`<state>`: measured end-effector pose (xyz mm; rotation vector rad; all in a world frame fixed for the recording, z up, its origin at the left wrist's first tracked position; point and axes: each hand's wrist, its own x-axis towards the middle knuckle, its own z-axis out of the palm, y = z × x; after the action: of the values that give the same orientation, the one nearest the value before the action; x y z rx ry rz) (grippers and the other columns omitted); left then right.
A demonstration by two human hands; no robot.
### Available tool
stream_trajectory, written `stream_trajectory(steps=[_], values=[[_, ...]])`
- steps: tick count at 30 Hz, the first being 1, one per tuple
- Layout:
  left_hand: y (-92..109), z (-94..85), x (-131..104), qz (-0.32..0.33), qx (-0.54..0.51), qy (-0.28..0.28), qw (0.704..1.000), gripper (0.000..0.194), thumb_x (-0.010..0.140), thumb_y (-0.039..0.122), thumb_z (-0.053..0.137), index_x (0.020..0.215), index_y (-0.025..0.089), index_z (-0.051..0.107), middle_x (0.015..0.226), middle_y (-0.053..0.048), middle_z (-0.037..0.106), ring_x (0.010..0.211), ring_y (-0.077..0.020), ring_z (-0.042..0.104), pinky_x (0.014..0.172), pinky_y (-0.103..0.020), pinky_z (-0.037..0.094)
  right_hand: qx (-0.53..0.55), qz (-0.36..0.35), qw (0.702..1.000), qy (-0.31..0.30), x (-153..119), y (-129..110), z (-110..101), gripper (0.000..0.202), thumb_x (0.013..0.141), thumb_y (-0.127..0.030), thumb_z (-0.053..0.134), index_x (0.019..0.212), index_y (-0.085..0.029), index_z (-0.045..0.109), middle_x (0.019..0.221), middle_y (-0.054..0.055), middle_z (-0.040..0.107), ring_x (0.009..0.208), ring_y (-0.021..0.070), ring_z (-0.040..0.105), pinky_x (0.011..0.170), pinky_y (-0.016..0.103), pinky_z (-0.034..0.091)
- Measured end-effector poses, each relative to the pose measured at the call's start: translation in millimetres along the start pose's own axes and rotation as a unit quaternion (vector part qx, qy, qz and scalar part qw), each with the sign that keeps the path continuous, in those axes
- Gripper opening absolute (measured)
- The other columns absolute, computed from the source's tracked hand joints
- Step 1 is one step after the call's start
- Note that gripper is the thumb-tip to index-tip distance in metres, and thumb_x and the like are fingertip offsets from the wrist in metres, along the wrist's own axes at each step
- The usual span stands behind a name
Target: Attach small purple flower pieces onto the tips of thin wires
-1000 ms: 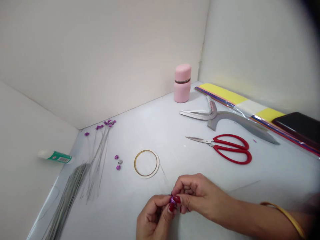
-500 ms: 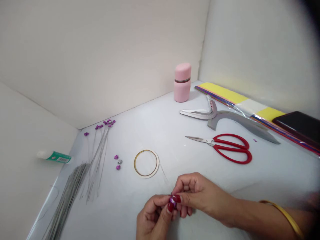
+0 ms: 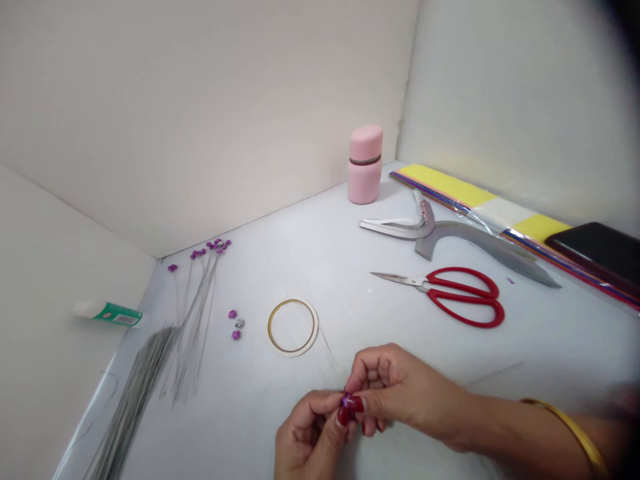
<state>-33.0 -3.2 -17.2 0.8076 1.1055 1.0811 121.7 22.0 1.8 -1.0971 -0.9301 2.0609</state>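
Close together at the bottom centre, my left hand (image 3: 316, 430) and my right hand (image 3: 393, 390) pinch one small shiny purple star (image 3: 346, 400) between thumbs and fingertips. Red-nailed thumbs cover most of it. A thin wire (image 3: 493, 373) shows behind my right wrist; whether it joins the star I cannot tell. Just beyond my fingers lies a narrow roll of white tape (image 3: 315, 327), its loose end trailing toward them. Two loose purple stars (image 3: 233, 314) and a silver one (image 3: 240, 323) rest left of the roll.
Purple-tipped wire stems (image 3: 200, 313) and a bundle of bare wires (image 3: 135, 393) lie left, near a green-white tube (image 3: 117, 313). Rightward are red-handled scissors (image 3: 465, 293), grey pliers (image 3: 435, 233), a pink flask (image 3: 365, 167), packaged coloured sheets (image 3: 450, 187) and a dark phone (image 3: 595, 250).
My right thumb has shifted slightly down over the star, covering more of it. Both hands have otherwise barely moved, and the things on the table lie as before.
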Motion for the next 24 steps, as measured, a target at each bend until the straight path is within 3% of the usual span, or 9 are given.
stream_trajectory(steps=[5,15,24], values=[[1.7,-0.1,1.0,-0.013,-0.013,0.010,1.000,0.014,0.061,0.032,0.075,0.066,0.019,0.072,0.052,0.000,0.065,0.050,-0.0073,0.055,0.051,-0.016,0.042,0.021,0.000,1.000,-0.017,-0.9,-1.1,-0.6,0.026,0.065,-0.031,0.073,0.073,-0.013,0.056,0.061,0.001,0.064,0.053,0.0084,0.055,0.050,0.019,0.036],[-5.3,1.4,-0.6,0.103,0.052,0.022,0.993,0.007,0.065,0.028,0.072,0.068,0.022,0.072,0.065,-0.003,0.068,0.061,-0.0130,0.061,0.057,-0.020,0.046,0.042,0.012,0.999,0.015,-3.2,-0.6,2.5,0.021,0.065,-0.024,0.071,0.073,-0.012,0.056,0.056,-0.001,0.062,0.048,0.0069,0.052,0.047,0.018,0.034],[-8.3,-2.0,0.8,0.106,0.046,0.007,0.993,0.005,0.066,0.024,0.071,0.070,0.022,0.073,0.067,-0.004,0.068,0.064,-0.0157,0.063,0.059,-0.023,0.048,0.050,0.011,0.999,0.012,-3.5,-1.2,3.6,0.016,0.068,-0.021,0.067,0.074,-0.012,0.055,0.063,0.002,0.066,0.051,0.0077,0.056,0.049,0.019,0.037]])
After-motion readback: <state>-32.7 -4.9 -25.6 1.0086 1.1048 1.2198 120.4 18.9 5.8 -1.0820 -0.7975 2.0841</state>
